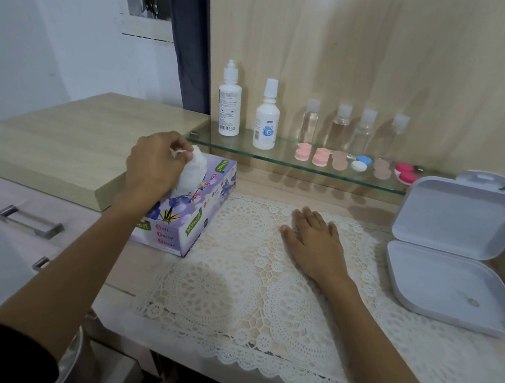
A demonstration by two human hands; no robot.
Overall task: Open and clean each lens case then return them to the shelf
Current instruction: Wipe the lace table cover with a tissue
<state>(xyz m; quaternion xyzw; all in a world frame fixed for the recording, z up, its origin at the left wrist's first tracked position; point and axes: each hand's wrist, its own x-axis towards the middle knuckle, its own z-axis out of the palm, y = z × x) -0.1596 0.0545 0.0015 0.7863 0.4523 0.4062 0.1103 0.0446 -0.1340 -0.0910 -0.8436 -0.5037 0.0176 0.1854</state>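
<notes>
Left hand (152, 163) pinches a white tissue (193, 170) atop the purple cardboard tissue box (190, 219); right hand (314, 240) lies flat, fingers straight, on the white lace mat (236, 282); small round plastic lens cases (359, 163) line the glass shelf (279, 160)

Six lens cases (321, 156), two white bottles (266, 121), four clear bottles (340, 128), one tissue box (193, 216), one tissue (193, 170), one open white box (455, 248) and one lace mat (236, 282) are counted
</notes>
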